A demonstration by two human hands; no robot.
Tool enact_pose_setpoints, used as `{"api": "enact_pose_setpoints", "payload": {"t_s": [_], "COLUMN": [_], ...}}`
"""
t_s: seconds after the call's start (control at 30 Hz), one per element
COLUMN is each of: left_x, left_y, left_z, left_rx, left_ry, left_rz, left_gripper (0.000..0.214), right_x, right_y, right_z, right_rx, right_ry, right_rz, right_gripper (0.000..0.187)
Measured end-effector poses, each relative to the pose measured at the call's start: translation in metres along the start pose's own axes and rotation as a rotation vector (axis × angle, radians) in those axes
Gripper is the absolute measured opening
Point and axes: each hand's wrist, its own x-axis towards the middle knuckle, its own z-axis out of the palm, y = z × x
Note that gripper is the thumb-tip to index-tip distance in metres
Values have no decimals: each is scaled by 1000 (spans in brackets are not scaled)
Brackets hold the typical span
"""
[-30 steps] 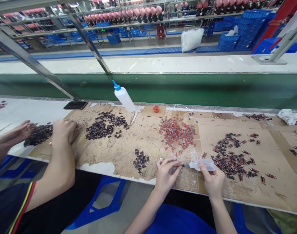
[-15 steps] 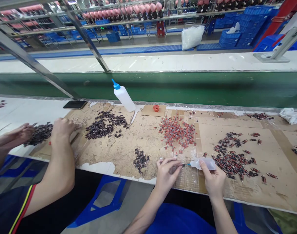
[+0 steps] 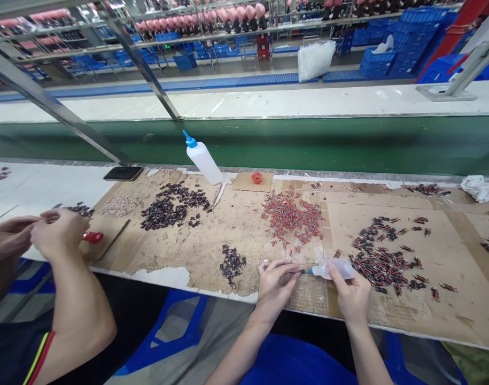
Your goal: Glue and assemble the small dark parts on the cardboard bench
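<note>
My left hand (image 3: 277, 282) is closed in a pinch on a small dark part (image 3: 301, 271), whose details are too small to make out. In my right hand (image 3: 353, 294) lies a translucent squeeze bottle (image 3: 336, 268), tipped on its side, its blue nozzle pointing left at the dark part. Beyond my hands spreads a pile of small red parts (image 3: 292, 216). Right of the bottle is a heap of mixed red and black parts (image 3: 382, 262). A little pile of black parts (image 3: 232, 264) lies left of my left hand.
A larger squeeze bottle (image 3: 204, 162) with a blue cap stands tilted at the back, near a small red cup (image 3: 256, 178). More black parts (image 3: 172, 206) and a phone (image 3: 123, 173) lie to the left. There, a co-worker's hands (image 3: 54, 232) work beside a red object (image 3: 92, 237).
The co-worker's right hand has moved left toward their other hand, uncovering the red object and a pale pile. My hands and the bottle stay nearly in place.
</note>
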Motion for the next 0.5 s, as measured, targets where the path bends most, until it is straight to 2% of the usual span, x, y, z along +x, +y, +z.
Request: {"api": "enact_pose_setpoints", "payload": {"t_s": [0.23, 0.37, 0.5], "left_x": [0, 4, 17], "left_y": [2, 6, 10], "left_z": [-1, -7, -13], "left_rx": [1, 3, 113], "left_ry": [-3, 2, 132], "left_rz": [13, 32, 3], "left_gripper": [12, 9, 8], "right_x": [2, 4, 7], "right_y": [3, -1, 3], "right_z": [-5, 3, 19], "right_rx": [206, 223, 199], "right_ry": [139, 60, -7], "right_rz": [7, -54, -61], "right_gripper": [32, 40, 50]}}
